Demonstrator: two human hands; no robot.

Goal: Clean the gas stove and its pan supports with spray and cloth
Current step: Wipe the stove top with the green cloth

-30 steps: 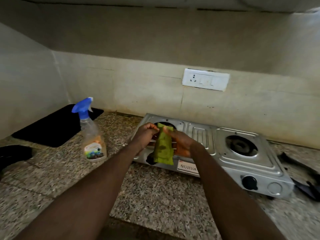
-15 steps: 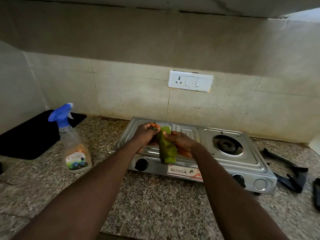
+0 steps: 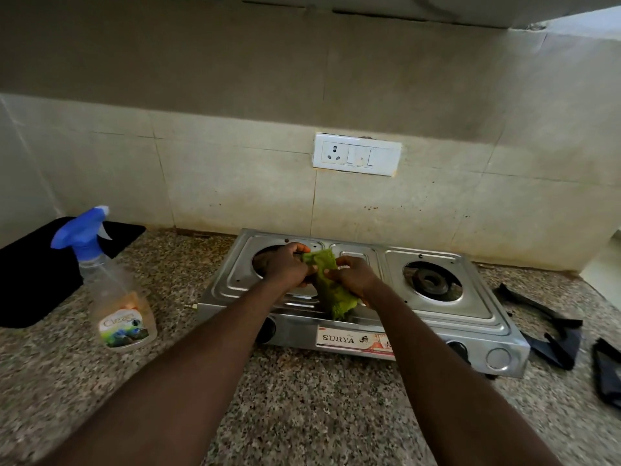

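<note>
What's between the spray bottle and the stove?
Only bare speckled counter lies between the spray bottle and the stove, seen in the head view.

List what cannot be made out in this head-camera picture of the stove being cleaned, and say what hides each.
Left burner: covered by the left hand and cloth.
Left knob: partly behind the left forearm.
Pan support at far right: cut off by the edge.
Spray bottle: small print unreadable.

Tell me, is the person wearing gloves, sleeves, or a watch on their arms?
No. The left hand and right hand are bare, with no gloves. Both forearms are bare as far as the picture shows, with no sleeves, watch or bracelet. No rings show on the fingers in view.
</note>
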